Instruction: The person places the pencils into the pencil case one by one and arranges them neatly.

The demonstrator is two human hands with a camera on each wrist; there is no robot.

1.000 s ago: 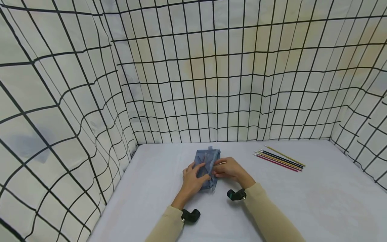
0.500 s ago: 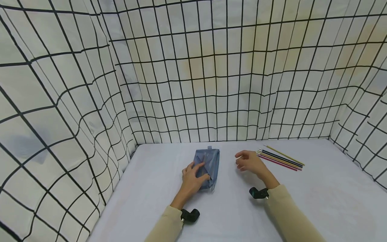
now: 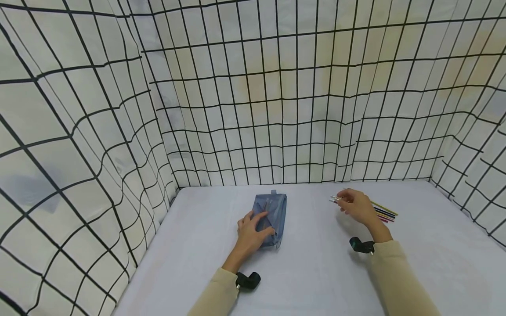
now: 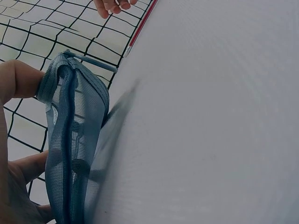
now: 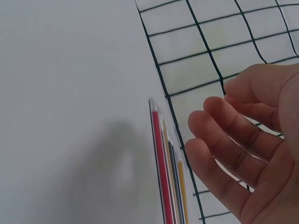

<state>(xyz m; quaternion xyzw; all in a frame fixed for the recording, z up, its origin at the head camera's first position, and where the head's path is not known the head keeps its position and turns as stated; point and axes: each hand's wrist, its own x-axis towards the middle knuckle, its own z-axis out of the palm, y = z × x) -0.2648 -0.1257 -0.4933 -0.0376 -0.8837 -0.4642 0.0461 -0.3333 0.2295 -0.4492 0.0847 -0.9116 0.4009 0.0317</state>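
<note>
A blue mesh zip pouch (image 3: pixel 280 213) lies on the table, with faint shapes showing through it. My left hand (image 3: pixel 251 232) rests on top of it, fingers spread. In the left wrist view, the pouch's (image 4: pixel 70 149) zipped side faces the camera while thumb and fingers touch its upper face. At right, my right hand (image 3: pixel 356 205) hovers over a bunch of slim pencils (image 3: pixel 385 213) and hides their middle. In the right wrist view, loosely curved fingers of the right hand (image 5: pixel 252 135) stand apart from the red, yellow and dark pencils (image 5: pixel 161 158) and hold nothing.
A white-covered table (image 3: pixel 312 263) spreads under everything. Behind it and on both sides rise pale walls with a black grid netting (image 3: pixel 257 96). Each wrist carries a small black camera, such as the left wrist camera (image 3: pixel 249 281).
My right hand has let go of the pouch's right side and moved right, over the pencils. The left hand stays on the pouch.
</note>
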